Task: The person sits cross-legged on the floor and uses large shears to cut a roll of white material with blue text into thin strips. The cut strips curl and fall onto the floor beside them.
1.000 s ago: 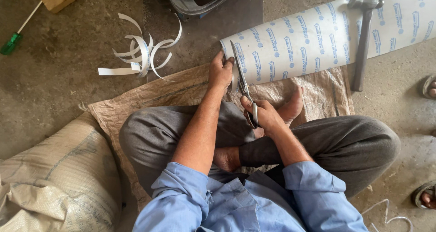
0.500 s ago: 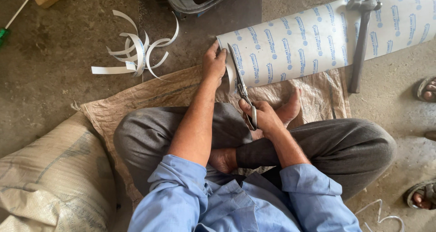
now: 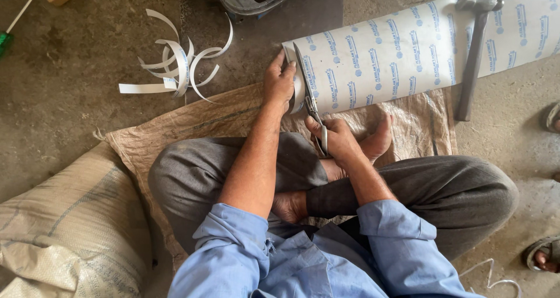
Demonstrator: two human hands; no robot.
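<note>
White curled offcut strips (image 3: 175,64) lie on the concrete floor (image 3: 70,99) at far left, well apart from my hands and in no contact with them. A woven sack (image 3: 64,228) sits at lower left, and a second sack, laid flat (image 3: 192,120), is spread under my crossed legs.

My left hand (image 3: 279,79) is pressed down, fingers closed over the near left end of the sheet roll (image 3: 408,47), pinning its cut edge. It is the nearer hand to the roll; it touches it directly.

Just right of that hand run the snips (image 3: 309,96). Their blades point away from me, up across the roll's end; their handles come back toward my body. My right hand (image 3: 335,137) is clamped around those handles, just above my bare foot (image 3: 373,143). Whether the blades stand open or closed I cannot tell; they read as one thin line.

The governing relation: the roll's long axis runs from my left hand out to the right and slightly away, reaching the upper right edge of view, while the snips lie crosswise to it, nearly square to that axis, at the very end I hold. The roll lies ahead of my right hand and to its right.

A hammer (image 3: 475,47) rests across the roll further right, head on the sheet, handle trailing onto the flat sack. Another person's sandalled foot (image 3: 542,254) shows at lower right.
</note>
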